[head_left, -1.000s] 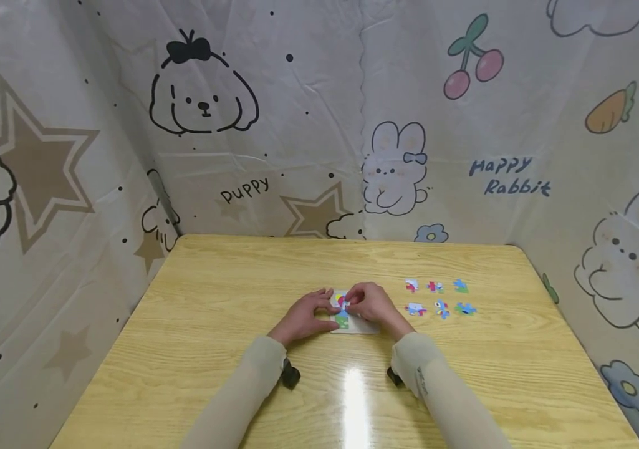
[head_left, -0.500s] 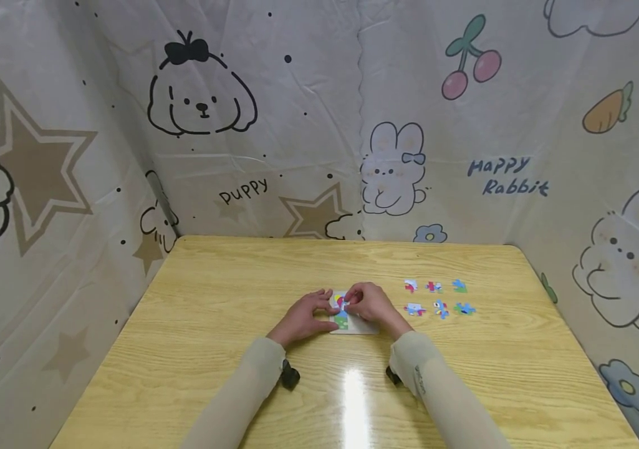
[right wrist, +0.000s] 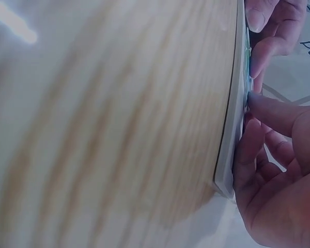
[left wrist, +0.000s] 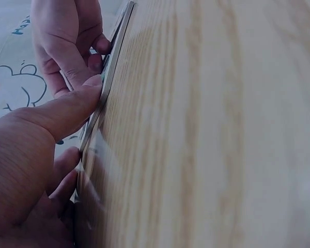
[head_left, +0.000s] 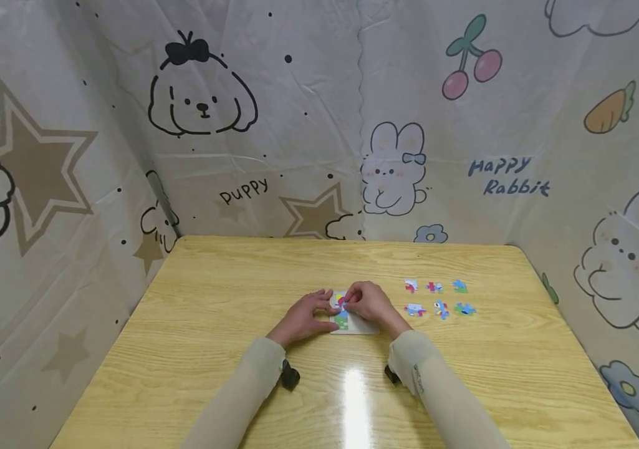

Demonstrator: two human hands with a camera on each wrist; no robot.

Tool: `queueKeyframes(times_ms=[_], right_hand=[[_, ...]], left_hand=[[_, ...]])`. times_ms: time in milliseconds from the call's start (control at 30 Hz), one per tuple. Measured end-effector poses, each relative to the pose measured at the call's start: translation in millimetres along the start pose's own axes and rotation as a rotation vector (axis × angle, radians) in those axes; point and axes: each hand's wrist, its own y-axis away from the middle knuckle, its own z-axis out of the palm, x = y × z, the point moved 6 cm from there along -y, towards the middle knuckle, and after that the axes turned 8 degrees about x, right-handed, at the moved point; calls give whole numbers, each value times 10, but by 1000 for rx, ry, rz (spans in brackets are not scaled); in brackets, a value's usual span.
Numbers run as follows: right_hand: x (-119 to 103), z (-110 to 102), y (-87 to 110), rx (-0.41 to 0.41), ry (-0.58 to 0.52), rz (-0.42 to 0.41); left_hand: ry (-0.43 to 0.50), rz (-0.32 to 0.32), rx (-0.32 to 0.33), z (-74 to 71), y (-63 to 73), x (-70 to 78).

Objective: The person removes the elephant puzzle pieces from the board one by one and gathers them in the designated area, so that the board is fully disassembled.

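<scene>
A small pale puzzle board (head_left: 363, 327) lies on the table, with fitted jigsaw pieces (head_left: 341, 320) in green, blue, red and yellow along its left side. My left hand (head_left: 305, 317) rests at the board's left edge, fingers spread, thumb low on the border and fingertips higher up. In the left wrist view the left thumb (left wrist: 80, 106) presses on the board's edge. My right hand (head_left: 372, 305) reaches over the board from the right. Its thumb and forefinger pinch a puzzle piece at the upper left part, mostly hidden by the fingers.
Several loose jigsaw pieces (head_left: 415, 309) lie in two rows right of the board. The wooden table (head_left: 229, 280) ends at a printed curtain (head_left: 308, 143) behind and at both sides. Light glares on the table in front.
Both hands stay almost in place at the board. The right fingertips shift very slightly over the piece. The loose pieces lie as before.
</scene>
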Motion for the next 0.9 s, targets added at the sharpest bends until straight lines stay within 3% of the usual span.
queueKeyframes(times_ms=[400,900], right_hand=[[29,1,-13,-7,-76,40],[28,-6,-23,-5,-79,39]], left_hand=[[-20,-22,-13,19,-3,-30],[-10,-25,-9,8,1,-30]])
